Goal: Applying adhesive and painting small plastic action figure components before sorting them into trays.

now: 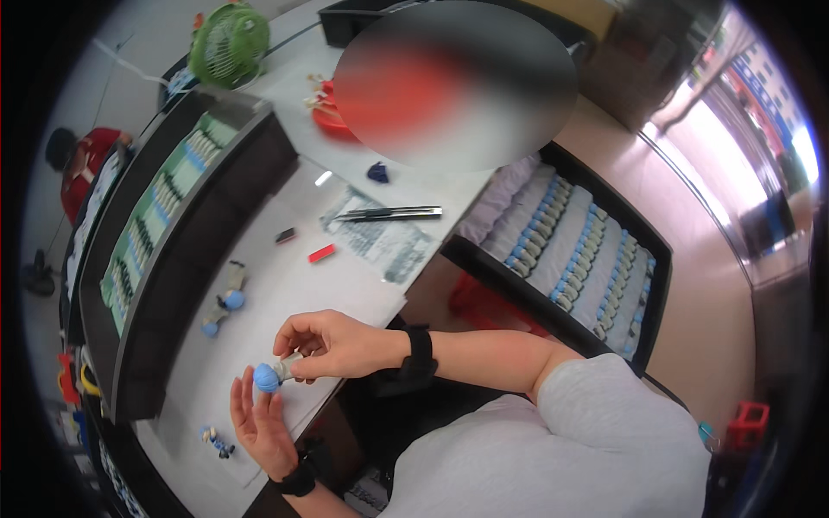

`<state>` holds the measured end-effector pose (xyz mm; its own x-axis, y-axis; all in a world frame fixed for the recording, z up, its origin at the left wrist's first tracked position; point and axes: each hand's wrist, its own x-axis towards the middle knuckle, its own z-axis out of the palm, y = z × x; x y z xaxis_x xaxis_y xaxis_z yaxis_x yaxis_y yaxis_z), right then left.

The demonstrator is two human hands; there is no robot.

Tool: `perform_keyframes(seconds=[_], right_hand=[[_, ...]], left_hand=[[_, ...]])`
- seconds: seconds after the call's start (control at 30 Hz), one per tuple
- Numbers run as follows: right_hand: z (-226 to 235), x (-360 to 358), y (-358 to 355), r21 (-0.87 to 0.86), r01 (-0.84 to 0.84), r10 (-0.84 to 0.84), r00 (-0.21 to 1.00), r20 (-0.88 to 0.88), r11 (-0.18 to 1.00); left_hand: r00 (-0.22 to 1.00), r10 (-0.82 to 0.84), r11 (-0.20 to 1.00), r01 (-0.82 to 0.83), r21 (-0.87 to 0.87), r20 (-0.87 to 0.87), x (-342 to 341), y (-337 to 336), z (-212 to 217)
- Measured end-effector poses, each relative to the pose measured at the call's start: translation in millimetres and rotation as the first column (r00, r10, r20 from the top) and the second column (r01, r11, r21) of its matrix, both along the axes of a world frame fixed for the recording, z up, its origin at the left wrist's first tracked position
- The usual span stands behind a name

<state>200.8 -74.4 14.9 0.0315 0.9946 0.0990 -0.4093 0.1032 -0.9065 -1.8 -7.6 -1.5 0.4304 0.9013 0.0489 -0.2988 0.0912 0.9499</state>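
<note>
While your right hand point(332, 345) pinches the grey stem of the blue-capped piece point(275, 373), its long axis runs leftward — cap first. Your left hand point(262, 423) waits open just below, fingertips touching the cap.

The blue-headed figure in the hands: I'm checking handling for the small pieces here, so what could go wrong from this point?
1. The right hand pinches the blue-headed figure only at its grey body; the left hand is open beside the blue head, so it might slip.
2. It is held near the table edge, so a drop could reach the floor.
3. Loose figure parts lie nearby and could be knocked.
</note>
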Motion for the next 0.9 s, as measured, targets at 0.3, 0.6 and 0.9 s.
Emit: perform_keyframes(seconds=[0.3,0.6,0.9], right_hand=[[-7,200,-169,0.202,0.904,-0.926,0.375,0.051,0.377],[-135,236,-210,-0.362,0.799,-0.417,0.571,0.707,0.48],[-156,229,-181,-0.597,0.566,-0.078,0.76,0.646,0.568]], left_hand=[[0.985,-0.072,0.997,0.077,0.026,-0.155,-2,12,-5],[0.987,-0.014,1.0,0.016,0.012,-0.157,-2,11,-5],[0.988,-0.101,0.995,0.103,0.012,-0.119,-10,14,-10]])
